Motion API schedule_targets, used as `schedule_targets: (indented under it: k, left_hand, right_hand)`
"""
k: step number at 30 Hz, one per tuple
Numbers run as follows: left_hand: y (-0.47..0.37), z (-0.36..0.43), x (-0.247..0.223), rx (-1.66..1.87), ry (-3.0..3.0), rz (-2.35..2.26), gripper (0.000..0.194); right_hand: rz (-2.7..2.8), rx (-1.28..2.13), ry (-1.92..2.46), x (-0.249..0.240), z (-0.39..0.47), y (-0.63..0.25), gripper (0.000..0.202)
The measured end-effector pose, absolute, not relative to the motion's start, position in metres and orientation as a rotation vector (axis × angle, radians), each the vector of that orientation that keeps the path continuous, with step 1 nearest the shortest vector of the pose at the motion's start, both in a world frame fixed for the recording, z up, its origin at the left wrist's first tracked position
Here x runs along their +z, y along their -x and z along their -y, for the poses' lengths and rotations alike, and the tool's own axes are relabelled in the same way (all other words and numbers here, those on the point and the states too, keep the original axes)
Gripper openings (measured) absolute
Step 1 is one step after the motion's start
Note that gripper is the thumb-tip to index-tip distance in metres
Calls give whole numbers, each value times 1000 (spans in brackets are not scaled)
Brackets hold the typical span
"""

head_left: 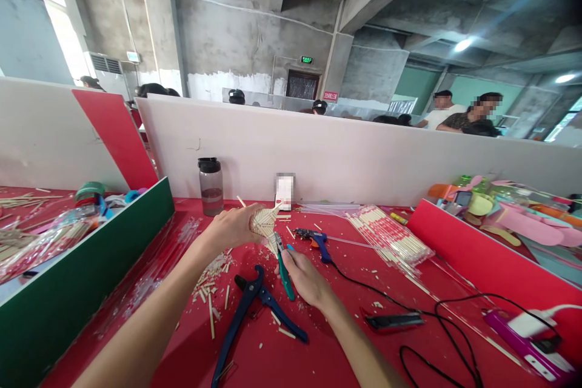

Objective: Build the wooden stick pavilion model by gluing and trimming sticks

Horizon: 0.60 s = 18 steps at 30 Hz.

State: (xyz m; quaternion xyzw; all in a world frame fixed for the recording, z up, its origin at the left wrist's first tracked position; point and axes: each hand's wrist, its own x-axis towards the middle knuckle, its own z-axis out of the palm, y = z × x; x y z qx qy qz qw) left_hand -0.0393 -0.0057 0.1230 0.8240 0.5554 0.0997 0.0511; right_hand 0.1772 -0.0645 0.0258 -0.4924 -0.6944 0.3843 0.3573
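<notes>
My left hand (240,224) is closed round a small woven-looking piece made of light wooden sticks (264,222), with a few stick ends poking out. Teal-handled pliers (285,276) are gripped in my right hand (302,276), and their jaws touch the lower right edge of the stick piece. Below both hands, a large dark blue cutter (248,309) lies with its handles spread on the red table (273,370). A blue glue gun (318,242) rests to the right of my right hand.
A water bottle (211,188) and a phone-like object (285,192) stand by the white partition (354,157). Packed sticks (391,236), a black utility knife (394,320), cables and a purple power strip (527,345) lie at right. Stick scraps (211,315) litter the left. Low green and red dividers flank the workspace.
</notes>
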Motion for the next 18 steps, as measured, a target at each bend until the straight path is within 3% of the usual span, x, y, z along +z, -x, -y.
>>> schedule_targets:
  k: [18]
  left_hand:
    - [37, 5, 123, 347, -2520, -1667, 79]
  right_hand:
    - [1908, 685, 1406, 40, 73, -174, 45]
